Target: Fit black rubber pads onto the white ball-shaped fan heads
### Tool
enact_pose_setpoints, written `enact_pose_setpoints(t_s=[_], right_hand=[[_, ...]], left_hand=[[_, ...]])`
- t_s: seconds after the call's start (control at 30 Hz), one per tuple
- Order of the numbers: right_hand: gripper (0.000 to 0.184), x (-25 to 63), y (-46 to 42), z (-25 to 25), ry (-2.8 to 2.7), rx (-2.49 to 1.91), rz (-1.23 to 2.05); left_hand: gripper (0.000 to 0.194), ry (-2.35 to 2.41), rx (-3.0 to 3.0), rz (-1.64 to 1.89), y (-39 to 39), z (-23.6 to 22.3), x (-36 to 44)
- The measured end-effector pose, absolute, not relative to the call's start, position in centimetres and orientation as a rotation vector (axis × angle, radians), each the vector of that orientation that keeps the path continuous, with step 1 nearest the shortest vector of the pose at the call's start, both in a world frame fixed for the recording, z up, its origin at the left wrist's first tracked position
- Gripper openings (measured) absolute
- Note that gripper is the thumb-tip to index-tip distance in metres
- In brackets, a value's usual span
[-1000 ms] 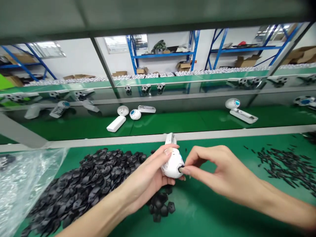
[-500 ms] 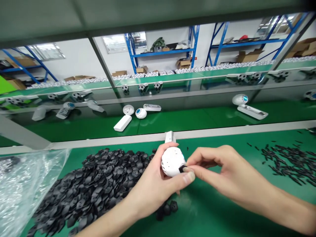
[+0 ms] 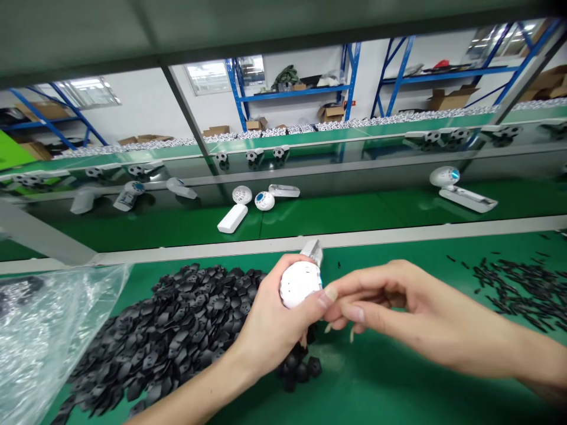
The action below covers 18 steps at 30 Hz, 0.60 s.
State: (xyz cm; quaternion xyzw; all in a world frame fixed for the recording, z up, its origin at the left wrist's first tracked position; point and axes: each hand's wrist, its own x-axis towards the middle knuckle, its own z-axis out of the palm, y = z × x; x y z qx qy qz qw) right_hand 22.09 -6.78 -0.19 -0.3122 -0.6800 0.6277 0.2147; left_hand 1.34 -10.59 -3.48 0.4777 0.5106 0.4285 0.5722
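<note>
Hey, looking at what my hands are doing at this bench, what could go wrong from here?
The white rounded housing might slip, as only the left hand seems to grip it.
The left forearm crosses the pile of black angular pieces and could scatter some.
The right fingers crowd the left thumb, so a small part there could be hidden and misplaced.

Head camera: on your head, facing forward and down.
Bench (image 3: 376,383): close below you.
Left hand (image 3: 272,321), right hand (image 3: 407,304): near, mid-view.
Racks (image 3: 295,95): well ahead, probably by the far wall (image 3: 150,100), details small.
</note>
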Motion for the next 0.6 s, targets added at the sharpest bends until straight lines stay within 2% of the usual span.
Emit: enact_pose_setpoints(t_s=[0.13, 0.27, 0.43, 0.5, 0.6], right_hand=[[0.028, 22.6, -5.9, -0.2, -1.780, -0.942, 1.704], [0.022, 22.5, -5.9, -0.5, -1.884, -1.001, 1.547], [0.021, 22.1, -5.9, -1.3, -1.986, -1.045, 1.523], [0.032, 22.2, -5.8, -1.5, -1.975, -1.034, 1.531], [0.074, 22.5, -5.8, -1.7, -2.037, -0.954, 1.633]], left_hand=[[0.060, 1.228, 1.136, 1.046, -10.2, -3.6, 1.3], [0.059, 1.220, 1.084, 1.096, -9.4, -3.6, 0.6], [0.055, 1.172, 1.048, 1.130, -8.9, -3.8, 0.1], [0.054, 1.173, 1.091, 1.111, -9.1, -3.9, 0.3], [0.054, 1.181, 1.131, 1.076, -9.6, -4.1, 0.8]])
